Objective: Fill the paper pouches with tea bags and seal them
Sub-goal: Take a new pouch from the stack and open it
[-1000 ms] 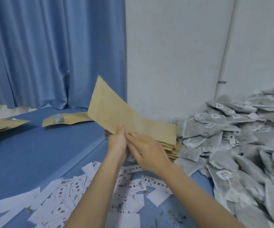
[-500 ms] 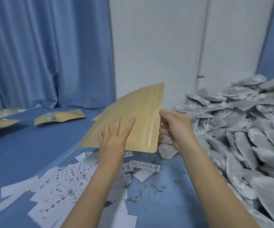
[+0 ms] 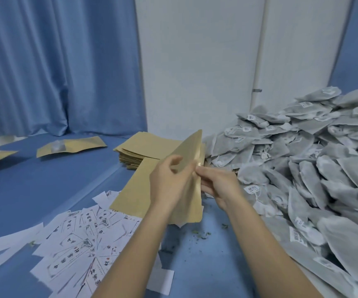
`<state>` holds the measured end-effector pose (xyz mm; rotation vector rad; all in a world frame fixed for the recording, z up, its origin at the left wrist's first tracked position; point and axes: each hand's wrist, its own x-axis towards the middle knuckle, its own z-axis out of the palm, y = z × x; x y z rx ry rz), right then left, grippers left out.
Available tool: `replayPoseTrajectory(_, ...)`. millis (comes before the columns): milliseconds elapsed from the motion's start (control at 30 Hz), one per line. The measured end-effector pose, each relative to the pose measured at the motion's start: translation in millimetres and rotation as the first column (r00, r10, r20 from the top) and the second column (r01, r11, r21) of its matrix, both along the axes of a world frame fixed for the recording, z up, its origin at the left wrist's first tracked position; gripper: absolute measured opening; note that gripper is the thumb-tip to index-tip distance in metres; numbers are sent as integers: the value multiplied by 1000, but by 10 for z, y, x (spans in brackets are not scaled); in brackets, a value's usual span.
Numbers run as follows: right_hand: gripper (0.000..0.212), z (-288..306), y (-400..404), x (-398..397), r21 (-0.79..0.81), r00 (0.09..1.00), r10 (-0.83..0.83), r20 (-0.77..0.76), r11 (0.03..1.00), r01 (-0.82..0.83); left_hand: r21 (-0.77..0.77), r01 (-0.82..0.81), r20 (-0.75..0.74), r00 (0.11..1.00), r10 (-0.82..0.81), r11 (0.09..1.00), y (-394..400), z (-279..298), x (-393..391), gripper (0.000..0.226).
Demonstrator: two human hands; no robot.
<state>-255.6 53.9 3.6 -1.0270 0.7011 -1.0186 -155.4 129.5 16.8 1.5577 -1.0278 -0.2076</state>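
Nearest you, white paper slips [image 3: 83, 244] lie scattered over the blue bench [image 3: 206, 265], printed with dark characters too small and skewed for you to read, and loose crumbs of tea dot the surface beside them. Just beyond, your left hand [image 3: 169, 183] grips the brown paper pouch [image 3: 186, 168] from its near face, fingers curled on it, while your right hand [image 3: 219, 186] pinches the pouch's right edge with thumb and fingertips; the pouch stands tilted on its lower edge between both hands, above the bench. By the look of it, you are parting the mouth of an empty pouch, so filling has not yet begun on this one. The next move calls for spreading that opening wide enough and then freeing your right hand to reach the tea bags [image 3: 302, 168], heaped close on your right; their small tags carry print and one shows a barcode, none of it legible. Behind the pouch sits the stack of flat pouches [image 3: 143, 149], touching the heap's edge. Farther left lie two more pouches [image 3: 70, 145], which may be finished ones, though you cannot tell. At the back hang a blue curtain [image 3: 55, 65] and a white wall [image 3: 195, 61].
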Motion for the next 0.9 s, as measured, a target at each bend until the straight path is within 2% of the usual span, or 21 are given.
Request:
replayPoseTrajectory(100,17,19,39,9,-79,1000,13,-15,997,-14,82,-112,76,991,106,990,-149,67,-124,53)
replayPoseTrajectory(167,16,28,54,-12,-121,999,12,-42,993,-17,47,-177,79,982,173,983,-195,56,-141,43)
replayPoseTrajectory(233,7,19,45,-41,-136,999,25,-40,990,-31,2,-205,20,979,205,979,-217,25,-132,31)
replayPoseTrajectory(367,14,-6,59,-64,-118,995,98,29,989,-94,-14,-171,-62,983,170,985,-238,-18,-153,22)
replayPoseTrajectory(533,11,-32,82,-75,-31,984,121,129,993,-118,-72,-225,-21,974,224,972,-238,-12,-186,29)
replayPoseTrajectory(600,10,-48,81,-68,-145,999,-5,-34,989,0,-49,-192,-14,981,191,980,-242,-29,-202,27)
replayPoseTrajectory(667,8,-69,79,-50,-381,936,-222,-274,918,106,-2,-146,-10,989,146,989,-250,-43,-226,16)
replayPoseTrajectory(700,8,-70,94,-44,-481,893,-305,-330,869,119,26,-135,-21,991,136,990,-254,-34,-232,17)
replayPoseTrajectory(733,9,-75,104,-45,-547,869,-350,-351,830,113,51,-130,-28,991,132,990,-270,-26,-226,22)
replayPoseTrajectory(800,8,-97,110,-64,-623,854,-373,-363,779,75,116,-125,29,992,122,985,-303,-2,-202,18)
replayPoseTrajectory(900,9,-82,92,-94,-634,846,-372,-381,771,54,137,-144,120,985,128,980,-294,-1,-226,30)
